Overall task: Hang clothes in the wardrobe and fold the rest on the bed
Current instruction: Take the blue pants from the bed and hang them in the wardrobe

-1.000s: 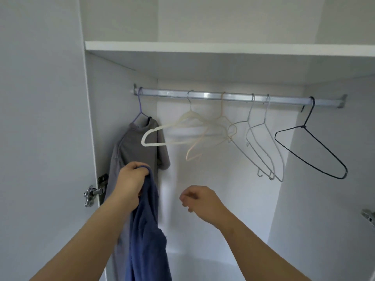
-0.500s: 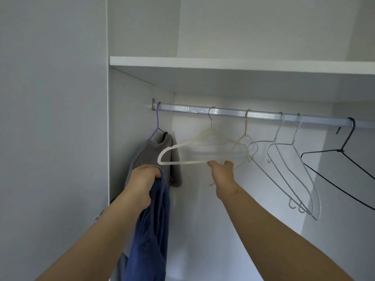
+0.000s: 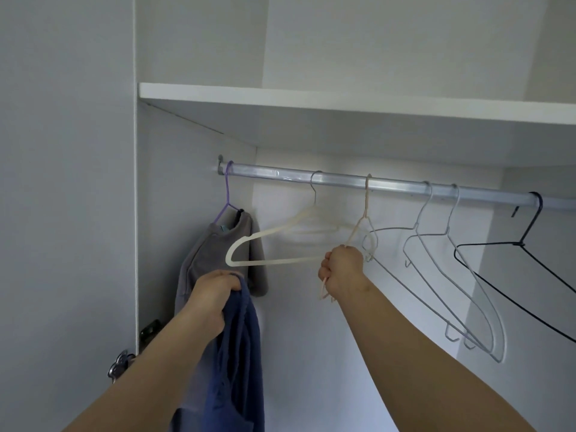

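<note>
blue garment (image 3: 240,353): bunched at its top edge in the left hand (image 3: 215,291), the rest hung limp below.
grey top (image 3: 202,260): hung on a purple hanger (image 3: 227,191) at the left end of the rail (image 3: 389,184).
peach hanger (image 3: 366,198): hooked on the rail, tilted, its lower part gripped in the right hand (image 3: 343,268).
cream hanger (image 3: 274,261): hooked on the rail between the purple and peach ones, tilted, partly blurred.
</note>
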A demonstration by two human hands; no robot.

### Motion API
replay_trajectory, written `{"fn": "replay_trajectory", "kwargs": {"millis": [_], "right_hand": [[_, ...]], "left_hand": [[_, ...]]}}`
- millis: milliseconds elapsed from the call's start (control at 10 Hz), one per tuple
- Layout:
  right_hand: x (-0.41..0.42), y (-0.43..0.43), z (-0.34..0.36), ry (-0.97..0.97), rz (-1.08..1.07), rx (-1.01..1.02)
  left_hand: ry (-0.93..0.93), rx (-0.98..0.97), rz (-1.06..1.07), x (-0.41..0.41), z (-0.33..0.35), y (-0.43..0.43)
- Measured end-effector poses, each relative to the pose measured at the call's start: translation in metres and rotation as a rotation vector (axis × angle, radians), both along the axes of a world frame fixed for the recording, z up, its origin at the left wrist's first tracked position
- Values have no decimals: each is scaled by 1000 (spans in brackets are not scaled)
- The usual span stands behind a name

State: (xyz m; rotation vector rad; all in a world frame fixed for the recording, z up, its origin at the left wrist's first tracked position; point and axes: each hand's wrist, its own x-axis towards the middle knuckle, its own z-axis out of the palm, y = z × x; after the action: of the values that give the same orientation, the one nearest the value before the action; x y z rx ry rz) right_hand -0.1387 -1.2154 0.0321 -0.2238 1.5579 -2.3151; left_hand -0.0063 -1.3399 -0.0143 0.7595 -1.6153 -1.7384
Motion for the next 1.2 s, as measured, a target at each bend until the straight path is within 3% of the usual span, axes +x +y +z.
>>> {"fn": "replay_trajectory", "kwargs": {"millis": [200,1200], "right_hand": [[-9,1,-6,-10,-38,6],[3,87,36,13,17,-26]], "left_hand": [[13,105,-3,-3,0,15],[25,170,-136,13,3,76]]}}
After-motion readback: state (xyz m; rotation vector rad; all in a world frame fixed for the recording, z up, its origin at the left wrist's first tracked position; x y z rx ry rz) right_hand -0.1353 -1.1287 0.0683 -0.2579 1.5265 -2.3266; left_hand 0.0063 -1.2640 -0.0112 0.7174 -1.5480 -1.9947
